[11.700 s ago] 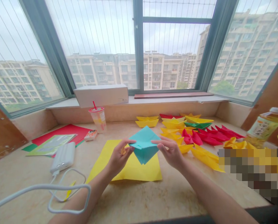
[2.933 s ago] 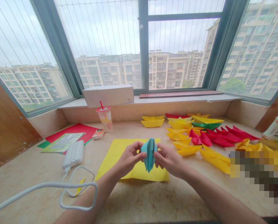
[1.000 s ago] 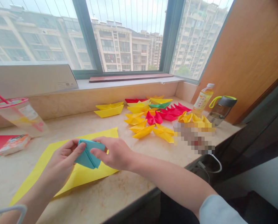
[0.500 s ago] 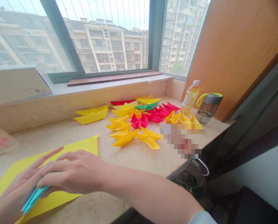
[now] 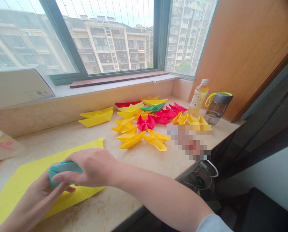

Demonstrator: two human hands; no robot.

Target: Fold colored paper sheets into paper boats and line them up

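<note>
Between my two hands is a folded piece of light-blue paper (image 5: 65, 167), several layers thick. My left hand (image 5: 45, 185) supports it from below and the left, with the thumb against its near side. From the right, my right hand (image 5: 93, 166) reaches over it, fingers bent round the far side and thumb on the near face. Part of the folded paper is hidden by the fingers. Beneath both hands a large yellow sheet of paper (image 5: 27, 175) lies flat on the stone counter (image 5: 124, 170).
Several folded paper boats and shapes stand farther back: yellow boats (image 5: 96, 117), a pink piece (image 5: 145, 123), a green boat (image 5: 153, 107). At the right are a drink bottle (image 5: 199, 98) and a grey-lidded cup (image 5: 218, 108). A white box (image 5: 18, 85) sits on the sill.
The light-blue folded paper has been turned and raised from a slanted, edge-on position near the left wrist to lie between both hands. The left hand's fingers have curled in around it.
</note>
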